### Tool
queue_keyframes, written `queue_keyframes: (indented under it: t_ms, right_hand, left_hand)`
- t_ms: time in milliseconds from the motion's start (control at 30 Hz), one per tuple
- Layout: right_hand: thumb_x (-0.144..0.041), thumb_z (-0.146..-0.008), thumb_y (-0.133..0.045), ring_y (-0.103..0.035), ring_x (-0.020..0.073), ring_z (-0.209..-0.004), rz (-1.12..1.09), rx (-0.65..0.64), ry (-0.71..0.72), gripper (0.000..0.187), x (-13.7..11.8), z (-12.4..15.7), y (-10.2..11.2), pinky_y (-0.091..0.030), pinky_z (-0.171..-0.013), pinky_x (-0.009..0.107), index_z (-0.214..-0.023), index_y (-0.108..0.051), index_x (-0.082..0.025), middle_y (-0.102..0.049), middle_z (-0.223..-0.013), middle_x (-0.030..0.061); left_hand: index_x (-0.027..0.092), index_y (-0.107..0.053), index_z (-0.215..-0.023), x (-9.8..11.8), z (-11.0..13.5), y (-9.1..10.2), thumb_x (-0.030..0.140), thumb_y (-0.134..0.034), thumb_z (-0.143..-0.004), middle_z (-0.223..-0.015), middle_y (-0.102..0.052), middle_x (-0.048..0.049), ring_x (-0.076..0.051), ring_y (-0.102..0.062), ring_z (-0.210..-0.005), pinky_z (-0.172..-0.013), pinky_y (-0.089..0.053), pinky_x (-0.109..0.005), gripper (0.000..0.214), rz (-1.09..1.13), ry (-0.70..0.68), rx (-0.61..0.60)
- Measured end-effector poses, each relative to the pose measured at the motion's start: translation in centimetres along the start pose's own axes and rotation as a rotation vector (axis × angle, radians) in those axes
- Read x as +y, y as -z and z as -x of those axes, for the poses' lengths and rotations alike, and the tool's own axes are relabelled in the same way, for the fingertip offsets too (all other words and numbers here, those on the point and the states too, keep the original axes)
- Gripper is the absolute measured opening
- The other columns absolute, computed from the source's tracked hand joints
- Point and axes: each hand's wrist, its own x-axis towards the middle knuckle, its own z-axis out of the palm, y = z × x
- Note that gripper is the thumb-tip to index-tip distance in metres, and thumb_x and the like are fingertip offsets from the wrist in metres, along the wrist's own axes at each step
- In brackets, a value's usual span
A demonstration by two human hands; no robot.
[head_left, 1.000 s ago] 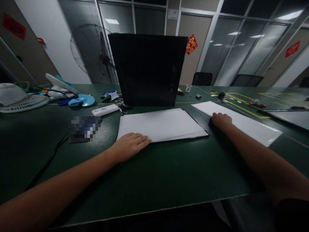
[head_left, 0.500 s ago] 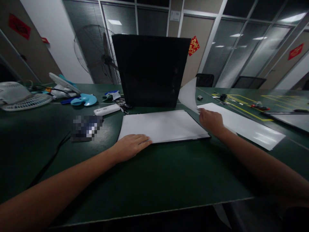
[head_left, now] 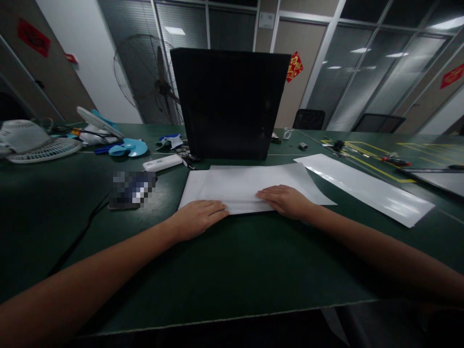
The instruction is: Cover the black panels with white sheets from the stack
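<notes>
A flat white panel with a thin black edge (head_left: 192, 186) lies in front of me on the table. Over it, shifted to the right, rests a thin white sheet (head_left: 290, 176) whose right corner hangs past the panel's edge. My left hand (head_left: 199, 220) lies flat at the panel's near left edge, fingers stretched out. On the sheet, near its front edge, my right hand (head_left: 284, 200) presses down with straight fingers and grips nothing. Further right lies a glossy white sheet (head_left: 366, 188), apart from both hands.
A large black box-like object (head_left: 232, 104) stands behind the panel. To the left are a white power bank-like device (head_left: 162, 163), a blurred-out item (head_left: 132, 190), a blue fan blade (head_left: 128, 148) and a fan grille (head_left: 47, 151). A red-handled tool (head_left: 395, 162) lies far right on the green table (head_left: 232, 275).
My right hand has moved left and brought the thin sheet down from a raised, curled position onto the panel, letting go of its corner. My left hand has stayed in place.
</notes>
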Motion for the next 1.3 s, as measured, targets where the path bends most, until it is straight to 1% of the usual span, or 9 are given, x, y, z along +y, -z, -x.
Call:
queue_keyframes:
  t_ms: [200,333,567,733,933,1000,1067,1167,1300]
  right_hand:
    - [-0.017,-0.1,-0.055,-0.065,0.0271,-0.127,-0.043,0.046,0.018,0.051,-0.5,-0.1,0.2,-0.052,-0.108,0.053,-0.149,-0.06,-0.03,-0.068,-0.141,0.0046]
    - [-0.021,-0.103,-0.054,-0.062,0.0263,-0.132,-0.096,0.002,0.026,0.051,-0.8,-0.4,-0.3,-0.05,-0.112,0.053,-0.152,-0.056,-0.033,-0.063,-0.147,0.0027]
    - [-0.033,-0.108,-0.048,-0.047,0.0264,-0.147,-0.228,-0.091,0.036,0.052,-0.8,-0.5,-0.2,-0.04,-0.121,0.056,-0.16,-0.045,-0.034,-0.049,-0.161,0.0023]
    - [-0.037,-0.108,-0.049,-0.046,0.0277,-0.147,-0.277,-0.086,0.077,0.052,-1.1,-0.5,0.0,-0.038,-0.121,0.056,-0.16,-0.045,-0.033,-0.045,-0.163,0.0035]
    - [-0.036,-0.107,-0.051,-0.047,0.0262,-0.146,-0.299,-0.076,0.127,0.053,-1.1,-0.5,0.1,-0.039,-0.12,0.054,-0.16,-0.045,-0.035,-0.047,-0.162,0.0022]
    - [-0.037,-0.106,-0.052,-0.05,0.0262,-0.145,-0.296,-0.051,0.135,0.051,0.0,-0.5,0.4,-0.041,-0.119,0.053,-0.157,-0.049,-0.034,-0.051,-0.159,0.0031]
    - [-0.039,-0.106,-0.05,-0.051,0.027,-0.143,-0.241,0.006,0.06,0.049,2.4,-0.3,0.7,-0.041,-0.119,0.054,-0.155,-0.053,-0.032,-0.055,-0.156,0.004]
    - [-0.044,-0.107,-0.045,-0.051,0.0295,-0.143,-0.032,0.119,-0.244,0.051,8.1,1.8,0.9,-0.039,-0.119,0.056,-0.154,-0.054,-0.028,-0.057,-0.153,0.0075]
    - [-0.049,-0.104,-0.044,-0.039,0.0354,-0.15,0.246,0.144,-0.732,0.064,16.5,7.9,0.4,-0.032,-0.12,0.057,-0.159,-0.045,-0.017,-0.045,-0.161,0.0189]
  left_hand:
    - [0.015,-0.063,-0.136,-0.3,-0.2,-0.3,0.008,-0.053,-0.1,-0.132,-0.071,-0.0144,-0.025,-0.07,-0.119,-0.099,-0.06,-0.041,0.038,-0.011,-0.056,0.086]
    - [0.014,-0.064,-0.133,-0.5,-0.3,-0.5,0.007,-0.051,-0.101,-0.128,-0.073,-0.0129,-0.025,-0.07,-0.115,-0.095,-0.061,-0.042,0.036,-0.014,-0.119,0.18]
    - [0.017,-0.061,-0.136,0.1,-0.4,1.0,0.011,-0.055,-0.103,-0.144,-0.065,-0.0133,-0.025,-0.066,-0.124,-0.1,-0.058,-0.043,0.034,-0.094,-0.212,0.32]
    - [0.017,-0.062,-0.136,-0.1,-0.3,0.5,0.01,-0.053,-0.103,-0.14,-0.068,-0.0127,-0.027,-0.066,-0.123,-0.099,-0.058,-0.045,0.035,-0.1,-0.157,0.267]
    - [0.016,-0.063,-0.134,-0.3,-0.1,-0.1,0.01,-0.051,-0.102,-0.127,-0.074,-0.0105,-0.023,-0.07,-0.111,-0.089,-0.059,-0.038,0.035,-0.044,-0.137,0.181]
    - [0.017,-0.063,-0.134,-0.3,-0.1,0.0,0.01,-0.051,-0.102,-0.126,-0.074,-0.01,-0.023,-0.07,-0.111,-0.089,-0.059,-0.037,0.035,-0.045,-0.133,0.178]
    - [0.016,-0.062,-0.134,-0.3,-0.1,0.0,0.01,-0.05,-0.103,-0.126,-0.074,-0.0099,-0.023,-0.07,-0.11,-0.088,-0.059,-0.037,0.034,-0.051,-0.139,0.18]
    - [0.015,-0.062,-0.134,-0.4,0.0,-0.1,0.011,-0.049,-0.103,-0.127,-0.074,-0.0107,-0.024,-0.069,-0.111,-0.087,-0.059,-0.037,0.034,-0.052,-0.151,0.185]
    - [0.017,-0.061,-0.138,-0.4,0.1,-0.2,0.009,-0.052,-0.101,-0.129,-0.072,-0.0108,-0.023,-0.068,-0.114,-0.09,-0.057,-0.036,0.039,-0.021,-0.131,0.172]
